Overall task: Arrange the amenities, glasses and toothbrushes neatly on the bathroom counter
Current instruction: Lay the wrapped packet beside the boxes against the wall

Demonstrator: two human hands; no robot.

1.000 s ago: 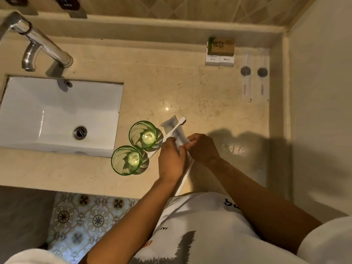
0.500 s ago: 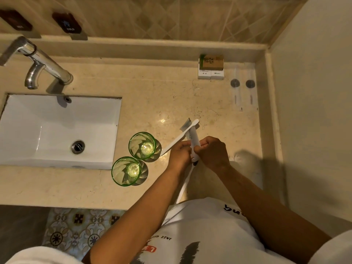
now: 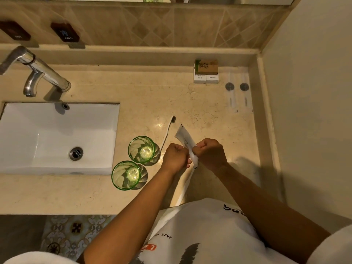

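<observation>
- The left hand [image 3: 176, 159] is gripping the handle of a white toothbrush [image 3: 167, 132], its bristle end angling out over the counter [image 3: 219, 126].
- The right hand [image 3: 208, 153] is pinching a white tube [image 3: 185, 139], its flat end pointing away from the person.
- Two green glasses [image 3: 142, 149] are standing just beside the left hand; a careless swing could be tipping one toward the sink [image 3: 57, 136].
- Wall plates are reading "HOT" [image 3: 18, 36] and "COLD" [image 3: 68, 38]; print on the boxes [image 3: 206, 72] is too small to read.

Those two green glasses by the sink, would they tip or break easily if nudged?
Probably fragile: both glasses look like clear glass. They seem taller than wide, so a high push might tip them. On the polished counter a low nudge would likely slide them.
</observation>
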